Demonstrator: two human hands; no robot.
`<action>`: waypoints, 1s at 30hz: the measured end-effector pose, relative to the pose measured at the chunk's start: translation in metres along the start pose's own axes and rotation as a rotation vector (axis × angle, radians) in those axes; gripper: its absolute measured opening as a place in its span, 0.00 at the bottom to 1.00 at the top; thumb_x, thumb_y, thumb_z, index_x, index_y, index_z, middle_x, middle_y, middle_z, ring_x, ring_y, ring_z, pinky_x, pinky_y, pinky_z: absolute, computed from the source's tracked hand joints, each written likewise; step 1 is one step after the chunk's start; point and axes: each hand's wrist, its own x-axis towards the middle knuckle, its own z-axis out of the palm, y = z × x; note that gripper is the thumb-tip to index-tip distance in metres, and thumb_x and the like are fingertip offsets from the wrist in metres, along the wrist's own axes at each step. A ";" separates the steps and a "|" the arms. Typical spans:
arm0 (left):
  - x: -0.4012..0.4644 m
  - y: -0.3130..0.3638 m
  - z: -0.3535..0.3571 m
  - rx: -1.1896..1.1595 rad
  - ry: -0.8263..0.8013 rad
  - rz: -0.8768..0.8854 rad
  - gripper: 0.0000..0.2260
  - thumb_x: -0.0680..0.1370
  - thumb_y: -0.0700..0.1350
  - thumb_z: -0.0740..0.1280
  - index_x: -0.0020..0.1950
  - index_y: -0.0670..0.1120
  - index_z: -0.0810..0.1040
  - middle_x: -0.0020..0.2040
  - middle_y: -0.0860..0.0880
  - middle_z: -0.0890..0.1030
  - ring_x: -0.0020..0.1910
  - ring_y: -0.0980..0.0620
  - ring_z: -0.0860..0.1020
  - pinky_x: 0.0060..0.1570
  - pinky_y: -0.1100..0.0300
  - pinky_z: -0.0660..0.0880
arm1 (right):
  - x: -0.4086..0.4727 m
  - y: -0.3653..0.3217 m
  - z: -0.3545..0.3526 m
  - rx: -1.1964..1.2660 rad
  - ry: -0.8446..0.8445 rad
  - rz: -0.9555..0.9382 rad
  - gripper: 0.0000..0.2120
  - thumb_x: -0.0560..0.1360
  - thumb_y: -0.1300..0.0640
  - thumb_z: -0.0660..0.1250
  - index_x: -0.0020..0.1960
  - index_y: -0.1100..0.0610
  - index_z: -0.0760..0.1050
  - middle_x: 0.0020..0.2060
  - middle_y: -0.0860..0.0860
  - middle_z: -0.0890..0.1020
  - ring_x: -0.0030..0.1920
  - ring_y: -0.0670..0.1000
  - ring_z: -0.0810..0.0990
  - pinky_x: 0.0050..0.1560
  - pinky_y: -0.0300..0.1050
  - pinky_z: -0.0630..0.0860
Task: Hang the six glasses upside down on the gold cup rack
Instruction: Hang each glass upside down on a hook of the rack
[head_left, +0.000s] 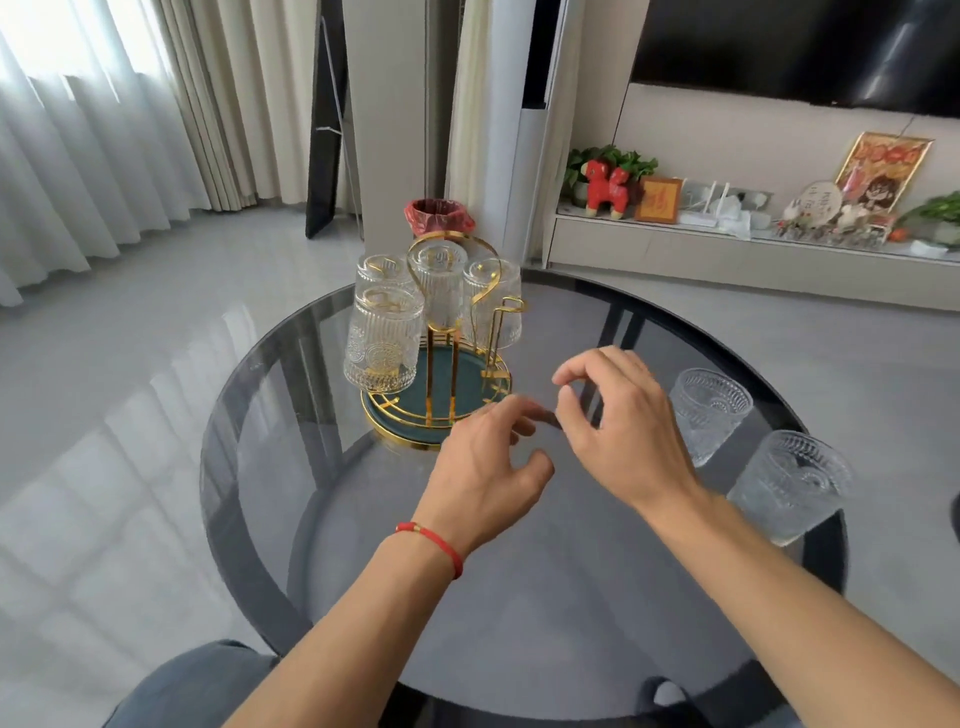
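The gold cup rack (452, 364) with a dark green round base stands at the far side of the round glass table. Several clear embossed glasses hang upside down on it; the nearest one (382, 345) is on the left, and another (493, 301) hangs at the back right. A bare gold peg (501, 322) sticks up on the rack's right side. Two glasses stand upright on the table to the right, one farther (709, 413) and one nearer (792, 483). My left hand (488, 467) and right hand (618, 421) hover just in front of the rack, both with fingers apart and holding nothing.
The smoked glass table (519, 571) has a dark rim; my knee shows below its near edge. A bin with a red liner (439, 215) stands on the floor behind the rack. A low shelf with ornaments runs along the right wall.
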 end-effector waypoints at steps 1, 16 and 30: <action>-0.004 0.002 0.007 0.007 -0.043 0.025 0.18 0.75 0.44 0.71 0.65 0.52 0.78 0.57 0.51 0.83 0.55 0.53 0.79 0.56 0.52 0.81 | -0.013 0.013 -0.007 -0.053 -0.015 0.006 0.03 0.76 0.60 0.68 0.48 0.57 0.80 0.46 0.50 0.82 0.50 0.55 0.79 0.55 0.54 0.76; -0.032 -0.008 0.068 0.338 -0.338 0.069 0.28 0.81 0.53 0.68 0.80 0.56 0.64 0.78 0.50 0.71 0.76 0.47 0.68 0.76 0.45 0.64 | -0.090 0.111 -0.087 0.030 0.073 0.897 0.48 0.72 0.52 0.79 0.82 0.53 0.53 0.77 0.60 0.61 0.73 0.61 0.69 0.69 0.51 0.69; -0.037 0.026 0.066 -0.262 -0.346 -0.037 0.35 0.72 0.61 0.74 0.77 0.57 0.69 0.68 0.60 0.78 0.68 0.61 0.76 0.66 0.60 0.76 | -0.093 0.066 -0.092 0.359 -0.090 0.507 0.41 0.62 0.32 0.78 0.69 0.37 0.64 0.57 0.43 0.83 0.62 0.38 0.78 0.54 0.26 0.71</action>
